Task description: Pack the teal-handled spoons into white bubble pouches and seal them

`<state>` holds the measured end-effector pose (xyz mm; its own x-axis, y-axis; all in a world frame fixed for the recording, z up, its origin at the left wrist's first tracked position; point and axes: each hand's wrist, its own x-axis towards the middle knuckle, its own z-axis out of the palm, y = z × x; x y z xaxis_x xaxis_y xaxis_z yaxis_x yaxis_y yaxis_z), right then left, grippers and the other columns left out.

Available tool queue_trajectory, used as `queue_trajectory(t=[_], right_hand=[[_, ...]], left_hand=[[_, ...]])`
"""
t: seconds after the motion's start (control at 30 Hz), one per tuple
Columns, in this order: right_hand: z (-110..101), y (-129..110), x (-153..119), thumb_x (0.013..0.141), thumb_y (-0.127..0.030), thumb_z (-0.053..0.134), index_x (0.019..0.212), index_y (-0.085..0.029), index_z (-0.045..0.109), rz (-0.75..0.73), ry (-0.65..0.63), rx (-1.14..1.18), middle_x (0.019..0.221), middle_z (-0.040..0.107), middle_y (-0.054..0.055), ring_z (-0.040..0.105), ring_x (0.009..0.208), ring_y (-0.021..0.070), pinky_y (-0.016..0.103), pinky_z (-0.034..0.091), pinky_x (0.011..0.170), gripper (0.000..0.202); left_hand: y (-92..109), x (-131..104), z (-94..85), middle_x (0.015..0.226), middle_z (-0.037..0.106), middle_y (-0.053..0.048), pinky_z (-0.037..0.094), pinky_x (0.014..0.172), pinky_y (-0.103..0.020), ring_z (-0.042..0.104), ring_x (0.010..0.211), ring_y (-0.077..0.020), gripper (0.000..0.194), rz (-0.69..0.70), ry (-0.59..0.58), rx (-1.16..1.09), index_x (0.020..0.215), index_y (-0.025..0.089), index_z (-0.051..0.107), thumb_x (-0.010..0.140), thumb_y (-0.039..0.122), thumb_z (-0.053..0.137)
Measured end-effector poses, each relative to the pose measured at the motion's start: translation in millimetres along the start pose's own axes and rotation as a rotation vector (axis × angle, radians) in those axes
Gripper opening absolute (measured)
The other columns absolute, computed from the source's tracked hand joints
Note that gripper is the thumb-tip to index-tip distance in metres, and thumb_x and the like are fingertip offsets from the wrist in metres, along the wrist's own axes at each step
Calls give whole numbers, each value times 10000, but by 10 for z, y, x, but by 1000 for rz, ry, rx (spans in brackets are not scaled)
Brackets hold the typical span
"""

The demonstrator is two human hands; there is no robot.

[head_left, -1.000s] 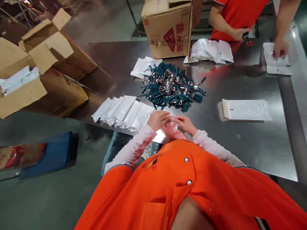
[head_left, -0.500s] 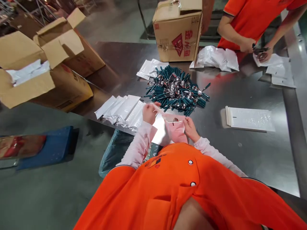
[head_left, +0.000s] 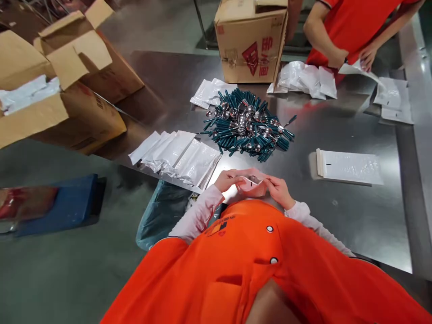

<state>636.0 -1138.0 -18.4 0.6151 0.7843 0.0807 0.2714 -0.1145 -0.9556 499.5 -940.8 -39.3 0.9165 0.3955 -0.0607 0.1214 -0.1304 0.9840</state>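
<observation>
Close to my body, a mailer bag (head_left: 254,188) with a pinkish tint is stretched between both hands, its mouth partly parted. My left hand (head_left: 227,181) pinches the bag's left edge. On the other side, my right hand (head_left: 278,191) grips its right edge. Something dark shows in the bag's mouth, too small to make out. Just beyond my hands lies a heap of spoons and other cutlery (head_left: 249,123) with dark green handles. Left of my left hand, several filled white bags (head_left: 175,155) lie overlapping along the table edge.
The metal table (head_left: 344,225) carries a stack of flat white bags (head_left: 349,166) at right and a closed carton (head_left: 251,49) at the back. Open cartons (head_left: 84,112) stand at left. A blue-lined bin (head_left: 162,216) sits below the edge. Across the table, a co-worker's hands (head_left: 367,56) handle a white bag.
My left hand has come down and right to the bag's edge, and the bag's raised flap has lowered. The co-worker's hands now hold a white bag instead of dark-handled cutlery.
</observation>
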Motion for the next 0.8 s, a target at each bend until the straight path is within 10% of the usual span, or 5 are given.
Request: queue_trajectory(t=[0.37, 0.63, 0.8], right_hand=[[-73, 14, 232, 804, -344, 594, 993, -234, 748, -176, 88, -65, 1002, 740, 81, 668, 943, 243, 408, 536, 894, 268], [-379, -54, 560, 795, -365, 617, 820, -246, 787, -223, -183, -18, 936, 720, 70, 654, 898, 232, 410, 517, 866, 210], [-312, -8, 619, 714, -456, 755, 957, -198, 730, -62, -113, 15, 856, 681, 55, 617, 775, 195, 349, 521, 743, 356]], left_hand=[[26, 163, -172, 924, 733, -120, 538, 808, -372, 660, 886, -225, 360, 120, 123, -65, 877, 135, 792, 684, 438, 796], [214, 227, -394, 976, 726, -119, 524, 851, -365, 666, 929, -223, 267, 253, -131, 51, 815, 154, 786, 820, 354, 610], [108, 279, -257, 909, 706, -98, 523, 784, -325, 659, 870, -202, 404, 187, 66, -6, 995, 152, 745, 729, 456, 752]])
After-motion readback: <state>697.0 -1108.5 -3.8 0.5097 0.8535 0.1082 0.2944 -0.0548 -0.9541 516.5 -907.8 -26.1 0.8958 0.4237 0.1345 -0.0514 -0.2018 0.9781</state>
